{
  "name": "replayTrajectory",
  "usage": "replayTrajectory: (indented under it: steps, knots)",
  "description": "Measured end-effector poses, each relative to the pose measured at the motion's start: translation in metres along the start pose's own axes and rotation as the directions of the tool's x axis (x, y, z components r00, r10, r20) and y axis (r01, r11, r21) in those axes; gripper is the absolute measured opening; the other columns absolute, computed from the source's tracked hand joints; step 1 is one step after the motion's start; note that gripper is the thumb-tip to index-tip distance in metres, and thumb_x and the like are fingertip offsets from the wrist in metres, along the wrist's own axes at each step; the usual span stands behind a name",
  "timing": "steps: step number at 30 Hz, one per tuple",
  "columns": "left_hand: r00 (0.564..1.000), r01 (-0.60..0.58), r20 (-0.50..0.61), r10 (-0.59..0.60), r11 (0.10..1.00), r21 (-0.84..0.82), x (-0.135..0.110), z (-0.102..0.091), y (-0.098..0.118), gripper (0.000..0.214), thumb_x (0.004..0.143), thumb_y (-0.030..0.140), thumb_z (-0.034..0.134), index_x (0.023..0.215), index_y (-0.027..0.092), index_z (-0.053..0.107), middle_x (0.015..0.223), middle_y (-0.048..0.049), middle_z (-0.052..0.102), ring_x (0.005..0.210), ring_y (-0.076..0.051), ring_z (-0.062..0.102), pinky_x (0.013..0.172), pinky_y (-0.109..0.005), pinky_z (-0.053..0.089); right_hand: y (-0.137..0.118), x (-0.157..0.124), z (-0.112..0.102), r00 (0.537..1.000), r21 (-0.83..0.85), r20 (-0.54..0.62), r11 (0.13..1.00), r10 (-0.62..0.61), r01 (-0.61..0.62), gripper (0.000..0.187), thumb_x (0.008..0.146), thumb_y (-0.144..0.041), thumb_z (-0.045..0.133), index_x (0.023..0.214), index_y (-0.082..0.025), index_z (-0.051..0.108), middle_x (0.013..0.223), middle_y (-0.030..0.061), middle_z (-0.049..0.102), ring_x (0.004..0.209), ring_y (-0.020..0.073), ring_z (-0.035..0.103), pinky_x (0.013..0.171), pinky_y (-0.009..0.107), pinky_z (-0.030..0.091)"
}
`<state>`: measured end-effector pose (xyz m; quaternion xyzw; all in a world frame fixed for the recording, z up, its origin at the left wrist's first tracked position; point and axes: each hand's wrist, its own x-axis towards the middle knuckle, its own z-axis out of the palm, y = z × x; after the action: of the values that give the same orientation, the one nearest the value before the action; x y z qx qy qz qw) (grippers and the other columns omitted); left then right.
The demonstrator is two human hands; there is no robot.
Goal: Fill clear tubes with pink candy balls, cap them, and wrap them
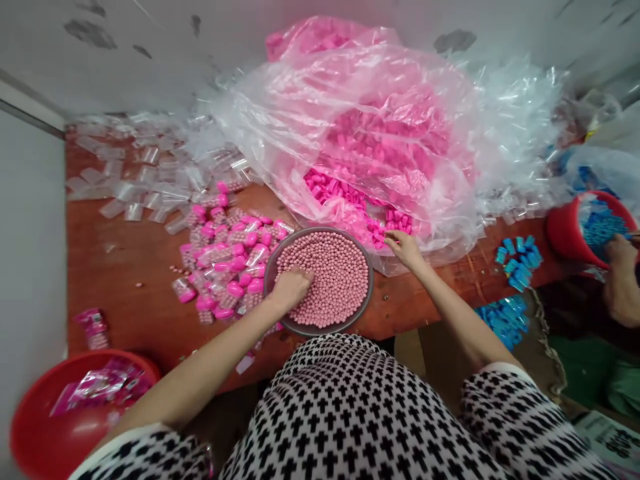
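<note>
A dark round bowl (371, 287) full of small pink beads (333, 280) sits in front of my body. My left hand (293, 288) is in the bowl, its fingers curled and partly sunk among the beads; whatever they hold is hidden. At the mouth of a large clear plastic bag (280, 153), my right hand (404, 248) reaches to bright pink caps (397, 220), thumb and forefinger slightly apart, with nothing visible between them. Left of the bowl lies a heap of clear bead-filled containers with pink caps (235, 260).
Empty clear containers (145, 180) are strewn at the back left of the wooden table (120, 267). A red basin (50, 427) holds pink packets. At right, a co-worker's hand (620, 260) is at a red bucket (560, 230) of blue beads, near blue pieces (520, 260).
</note>
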<state>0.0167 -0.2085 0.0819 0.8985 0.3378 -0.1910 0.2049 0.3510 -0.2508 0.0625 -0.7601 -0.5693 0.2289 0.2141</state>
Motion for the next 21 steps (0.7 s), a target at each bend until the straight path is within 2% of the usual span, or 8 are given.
replayTrajectory:
  steps: [2,6,10,12,14,16,18,21]
  knots:
    - [0.999,-0.016,0.04,0.017,1.0,-0.017,0.015,0.01,0.015,0.025,0.086,0.008,0.039,0.1,0.007,0.06,0.089,-0.0194,0.066,0.095,-0.027,0.06,0.073,-0.035,0.049,0.004,0.019,-0.006,1.0,-0.06,-0.003,0.998,0.008,-0.008,0.03,0.082,-0.029,0.056,0.107,-0.016,0.067,0.105,0.0109,0.07,0.094,0.0239,0.066,0.085,0.038,0.05]
    - [0.998,0.052,0.026,-0.05,0.994,-0.094,0.044,0.028,0.041,0.026,0.084,0.003,0.038,0.097,0.003,0.061,0.09,-0.0232,0.065,0.096,-0.027,0.059,0.073,-0.036,0.05,-0.002,0.059,-0.006,0.999,-0.223,0.034,0.975,0.015,-0.007,0.033,0.085,-0.029,0.052,0.113,-0.016,0.064,0.108,0.0114,0.069,0.096,0.0249,0.064,0.086,0.039,0.048]
    - [0.994,0.101,-0.018,-0.106,0.981,-0.166,0.056,0.038,0.049,0.031,0.085,0.005,0.039,0.108,0.01,0.059,0.098,-0.0171,0.066,0.099,-0.024,0.059,0.078,-0.035,0.05,-0.012,0.099,0.007,0.999,-0.399,-0.01,0.916,-0.035,0.029,0.037,0.087,-0.023,0.044,0.121,-0.015,0.058,0.114,0.0141,0.064,0.104,0.0263,0.058,0.088,0.039,0.046]
    - [0.986,0.094,-0.098,-0.135,0.936,-0.338,0.053,0.043,0.045,0.038,0.087,0.009,0.04,0.123,0.014,0.051,0.105,-0.0127,0.066,0.1,-0.02,0.06,0.084,-0.033,0.049,-0.017,0.116,0.016,0.997,-0.465,0.021,0.882,-0.078,0.079,0.038,0.087,-0.023,0.044,0.121,-0.013,0.056,0.114,0.0169,0.062,0.106,0.0273,0.056,0.088,0.038,0.045]
    - [0.962,0.0,-0.213,-0.17,0.781,-0.625,0.047,0.048,0.04,0.045,0.089,0.015,0.043,0.134,0.017,0.041,0.106,-0.0083,0.066,0.099,-0.017,0.061,0.087,-0.032,0.048,-0.022,0.128,0.025,0.993,-0.532,0.08,0.839,-0.082,0.112,0.037,0.086,-0.022,0.044,0.118,-0.009,0.058,0.112,0.0206,0.061,0.105,0.0291,0.055,0.088,0.04,0.043]
    - [0.923,-0.137,-0.303,-0.235,0.535,-0.834,0.04,0.051,0.037,0.045,0.089,0.021,0.046,0.133,0.019,0.041,0.105,-0.0061,0.066,0.097,-0.016,0.062,0.088,-0.032,0.048,-0.025,0.136,0.03,0.991,-0.588,0.127,0.801,-0.045,0.112,0.033,0.085,-0.017,0.043,0.111,-0.005,0.061,0.11,0.0233,0.061,0.105,0.0301,0.055,0.089,0.042,0.042]
    - [0.894,-0.223,-0.341,-0.289,0.372,-0.901,0.033,0.052,0.036,0.037,0.088,0.027,0.049,0.124,0.019,0.05,0.105,-0.0061,0.066,0.098,-0.017,0.062,0.088,-0.033,0.048,-0.026,0.141,0.031,0.987,-0.614,0.162,0.783,0.001,0.1,0.031,0.084,-0.013,0.042,0.105,-0.004,0.063,0.107,0.0241,0.062,0.106,0.0305,0.054,0.09,0.042,0.04]
    - [0.878,-0.306,-0.374,-0.298,0.252,-0.918,0.027,0.046,0.04,0.028,0.086,0.032,0.052,0.109,0.018,0.059,0.107,-0.0076,0.066,0.101,-0.019,0.061,0.091,-0.034,0.046,-0.022,0.143,0.024,0.973,-0.605,0.231,0.786,0.015,0.131,0.033,0.085,-0.016,0.041,0.108,-0.003,0.061,0.112,0.0261,0.06,0.109,0.0336,0.051,0.091,0.046,0.037]
